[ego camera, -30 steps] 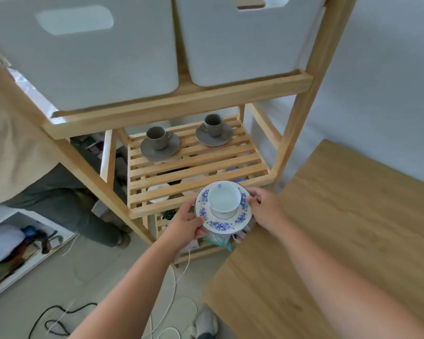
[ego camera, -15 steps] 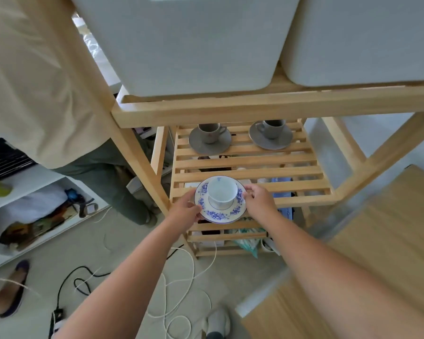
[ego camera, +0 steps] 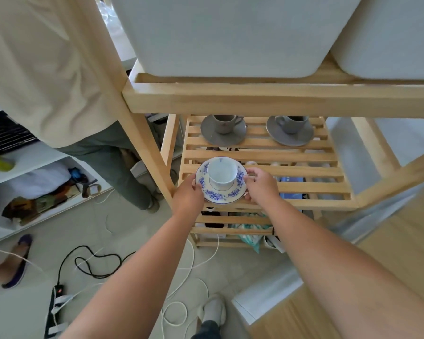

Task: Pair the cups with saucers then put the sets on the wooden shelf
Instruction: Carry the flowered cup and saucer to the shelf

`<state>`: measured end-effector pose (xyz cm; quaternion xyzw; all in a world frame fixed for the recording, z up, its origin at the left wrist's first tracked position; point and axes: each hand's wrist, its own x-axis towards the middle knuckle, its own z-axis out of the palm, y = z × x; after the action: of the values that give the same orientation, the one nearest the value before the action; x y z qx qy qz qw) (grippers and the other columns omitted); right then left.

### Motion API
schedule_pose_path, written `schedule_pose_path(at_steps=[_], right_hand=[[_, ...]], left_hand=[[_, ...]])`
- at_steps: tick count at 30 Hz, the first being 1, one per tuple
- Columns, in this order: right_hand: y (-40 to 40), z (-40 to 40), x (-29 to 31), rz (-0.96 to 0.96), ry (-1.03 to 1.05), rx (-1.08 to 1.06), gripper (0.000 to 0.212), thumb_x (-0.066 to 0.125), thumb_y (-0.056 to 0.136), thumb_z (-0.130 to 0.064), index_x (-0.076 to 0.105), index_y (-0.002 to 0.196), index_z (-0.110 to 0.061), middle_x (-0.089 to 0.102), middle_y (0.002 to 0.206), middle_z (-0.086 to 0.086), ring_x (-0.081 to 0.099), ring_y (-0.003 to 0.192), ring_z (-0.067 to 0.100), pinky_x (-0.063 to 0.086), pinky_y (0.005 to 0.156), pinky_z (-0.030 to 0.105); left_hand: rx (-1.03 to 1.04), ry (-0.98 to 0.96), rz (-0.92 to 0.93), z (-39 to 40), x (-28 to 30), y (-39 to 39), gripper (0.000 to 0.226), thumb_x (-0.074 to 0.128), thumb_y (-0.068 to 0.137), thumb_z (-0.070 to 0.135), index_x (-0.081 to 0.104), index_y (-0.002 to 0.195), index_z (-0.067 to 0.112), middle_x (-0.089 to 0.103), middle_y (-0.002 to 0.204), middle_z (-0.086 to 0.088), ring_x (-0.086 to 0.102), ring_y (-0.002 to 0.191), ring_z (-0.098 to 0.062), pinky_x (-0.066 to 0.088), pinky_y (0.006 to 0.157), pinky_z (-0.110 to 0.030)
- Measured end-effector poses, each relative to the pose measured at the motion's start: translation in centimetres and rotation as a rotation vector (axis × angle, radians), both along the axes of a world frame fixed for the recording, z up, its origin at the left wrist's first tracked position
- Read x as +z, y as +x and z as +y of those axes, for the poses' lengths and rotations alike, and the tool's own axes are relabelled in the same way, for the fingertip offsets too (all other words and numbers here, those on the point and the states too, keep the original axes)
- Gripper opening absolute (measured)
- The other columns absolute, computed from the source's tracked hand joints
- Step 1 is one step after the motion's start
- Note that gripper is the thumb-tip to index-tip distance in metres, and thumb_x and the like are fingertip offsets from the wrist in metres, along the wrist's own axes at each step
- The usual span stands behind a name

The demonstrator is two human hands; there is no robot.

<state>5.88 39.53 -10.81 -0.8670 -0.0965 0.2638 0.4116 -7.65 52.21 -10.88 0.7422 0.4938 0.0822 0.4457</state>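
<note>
- While only the head view is given, the white cup (ego camera: 222,172) is seen standing upright on the blue-flowered saucer (ego camera: 221,183), and the pair is held over the front left part of the slatted wooden shelf (ego camera: 311,172).
- The saucer is gripped at its left rim by the left hand (ego camera: 188,192) and at its right rim by the right hand (ego camera: 262,184); both hands are closed on the saucer, and the cup itself is not touched.
- Whether the saucer already rests on the slats or is just above them cannot be told from this angle.
- Two grey cup-and-saucer sets (ego camera: 223,130) (ego camera: 290,130) are already placed at the back of the same shelf, well apart from the held pair.
- A tilt of the saucer is judged the main risk: the cup is only resting there, so it could slide off and fall to the floor.
- The gaps between the slats are a second risk; a saucer set down unevenly across them could rock.
- A placement too close to the front edge could leave the saucer overhanging, so it could be knocked off.
- The beam (ego camera: 279,99) above the shelf could be struck if the pair is lifted while being pushed further back.
</note>
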Motion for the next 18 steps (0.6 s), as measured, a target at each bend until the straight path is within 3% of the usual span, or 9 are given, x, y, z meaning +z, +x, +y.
schedule_pose_path(at_steps=[4,7,10,14,16,18], right_hand=[[0.1,0.8,0.0,-0.011,-0.014,-0.006,0.025,0.052,0.097,-0.031,0.059,0.121,-0.032,0.071,0.096,0.000,0.065,0.055,0.017,0.045,0.040,0.021],[0.1,1.0,0.1,-0.017,-0.015,-0.004,0.026,0.053,0.097,-0.034,0.059,0.122,-0.031,0.071,0.094,0.001,0.067,0.060,0.017,0.046,0.041,0.021],[0.2,1.2,0.1,-0.016,-0.011,-0.028,0.023,0.056,0.095,-0.036,0.061,0.115,-0.028,0.072,0.088,0.001,0.068,0.057,0.017,0.050,0.043,0.023],[0.3,1.3,0.1,-0.002,-0.022,-0.054,0.021,0.058,0.093,-0.041,0.064,0.104,-0.024,0.072,0.083,0.001,0.067,0.052,0.017,0.051,0.044,0.024],[0.1,1.0,0.4,0.004,-0.010,-0.069,0.025,0.054,0.094,-0.045,0.063,0.102,-0.022,0.071,0.084,0.001,0.067,0.053,0.016,0.046,0.039,0.020],[-0.2,0.4,0.7,0.009,0.013,-0.101,0.030,0.045,0.096,-0.048,0.059,0.098,-0.022,0.070,0.082,0.003,0.066,0.053,0.016,0.045,0.041,0.020]], left_hand=[[0.027,0.048,0.010,0.7,-0.6,0.7,0.038,0.039,0.101,0.025,0.052,0.137,0.031,0.068,0.119,0.007,0.059,0.087,-0.010,0.048,0.066,-0.025],[0.072,0.044,0.006,0.8,-0.6,1.1,0.035,0.039,0.101,0.028,0.052,0.134,0.032,0.068,0.115,0.006,0.061,0.087,-0.013,0.056,0.073,-0.031],[0.072,0.049,0.011,0.9,-0.9,1.2,0.034,0.037,0.102,0.028,0.050,0.133,0.031,0.065,0.106,0.009,0.061,0.088,-0.013,0.053,0.069,-0.030],[0.077,0.035,0.002,1.1,-1.1,1.4,0.036,0.035,0.103,0.028,0.049,0.136,0.029,0.065,0.111,0.006,0.058,0.089,-0.011,0.051,0.070,-0.028],[0.087,-0.013,-0.032,1.0,-0.9,1.3,0.039,0.035,0.101,0.025,0.044,0.139,0.027,0.066,0.110,0.000,0.063,0.090,-0.017,0.053,0.072,-0.032],[0.099,-0.070,-0.096,0.8,-0.9,0.8,0.048,0.039,0.094,0.025,0.038,0.142,0.027,0.066,0.116,-0.013,0.067,0.096,-0.032,0.057,0.079,-0.045]])
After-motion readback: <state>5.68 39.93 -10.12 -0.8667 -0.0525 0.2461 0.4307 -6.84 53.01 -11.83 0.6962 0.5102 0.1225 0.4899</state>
